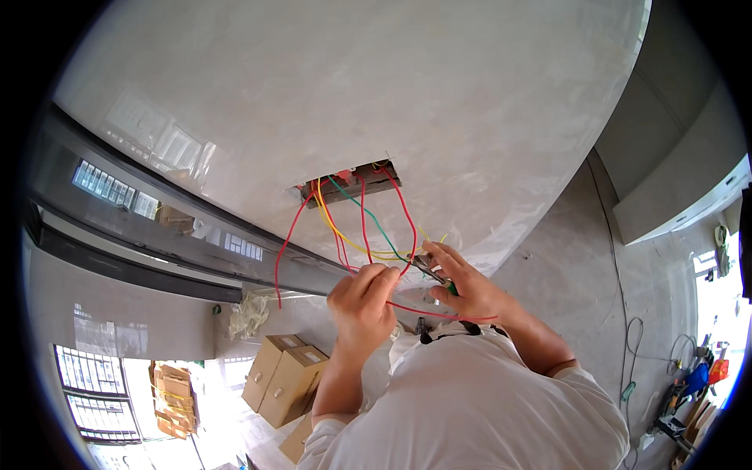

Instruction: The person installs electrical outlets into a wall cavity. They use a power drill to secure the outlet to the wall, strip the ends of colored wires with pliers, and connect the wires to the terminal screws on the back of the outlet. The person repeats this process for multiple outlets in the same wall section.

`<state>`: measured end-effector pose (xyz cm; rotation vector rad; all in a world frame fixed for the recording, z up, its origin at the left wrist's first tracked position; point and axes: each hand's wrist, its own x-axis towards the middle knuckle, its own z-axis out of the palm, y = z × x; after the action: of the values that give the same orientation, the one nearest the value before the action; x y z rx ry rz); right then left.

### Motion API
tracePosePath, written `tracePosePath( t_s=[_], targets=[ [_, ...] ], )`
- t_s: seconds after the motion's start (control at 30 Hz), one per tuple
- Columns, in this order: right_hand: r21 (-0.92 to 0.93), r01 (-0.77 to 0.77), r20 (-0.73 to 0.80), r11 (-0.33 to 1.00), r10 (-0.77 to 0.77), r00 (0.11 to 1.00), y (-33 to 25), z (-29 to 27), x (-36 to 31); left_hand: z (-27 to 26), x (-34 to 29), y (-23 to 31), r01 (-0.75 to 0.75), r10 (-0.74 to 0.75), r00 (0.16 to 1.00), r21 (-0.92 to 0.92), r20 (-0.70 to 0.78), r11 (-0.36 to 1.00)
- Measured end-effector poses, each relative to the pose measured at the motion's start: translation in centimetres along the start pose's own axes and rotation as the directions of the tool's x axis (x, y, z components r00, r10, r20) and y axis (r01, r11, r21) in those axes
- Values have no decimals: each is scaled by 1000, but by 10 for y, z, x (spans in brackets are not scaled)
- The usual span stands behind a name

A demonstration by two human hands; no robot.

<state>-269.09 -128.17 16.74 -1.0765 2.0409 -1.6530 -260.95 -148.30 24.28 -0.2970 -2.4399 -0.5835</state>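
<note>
Red, yellow and green electrical wires hang out of a rectangular wall opening (352,185). My left hand (363,304) is closed on a red wire (413,227), whose loose end stretches right below my right hand. In my right hand (470,283) are pliers (433,274) with a green handle, their jaws near the ends of the green wire (370,223) and the yellow wires (335,229). Whether the jaws grip a wire I cannot make out. Another red wire (287,247) dangles free at the left.
A glossy grey wall panel (486,102) surrounds the opening, and a dark metal frame (180,202) runs along its left. Cardboard boxes (286,384) stand on the floor at the lower left. A cable (615,251) trails over the floor at the right, near scattered tools (681,399).
</note>
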Motion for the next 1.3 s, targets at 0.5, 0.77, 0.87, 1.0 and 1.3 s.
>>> tracePosePath(
  t_s=[0.5,0.77,0.87,1.0,1.3],
  targets=[
    [87,-9,112,996,-1,994,-10,4,7,17,2,4,79,-101,988,-174,-121,982],
    [-136,6,-43,991,-12,999,-7,11,6,24,2,10,151,-195,968,-253,-157,956],
    [-248,50,-127,968,-84,988,-7,14,7,22,4,12,157,-199,966,-240,-164,958],
    [-336,27,-136,942,-77,988,-11,11,6,24,3,13,172,-213,964,-239,-158,956],
    [-222,15,-78,975,-34,996,-10,11,8,24,-1,9,160,-204,965,-248,-166,956]
  ],
)
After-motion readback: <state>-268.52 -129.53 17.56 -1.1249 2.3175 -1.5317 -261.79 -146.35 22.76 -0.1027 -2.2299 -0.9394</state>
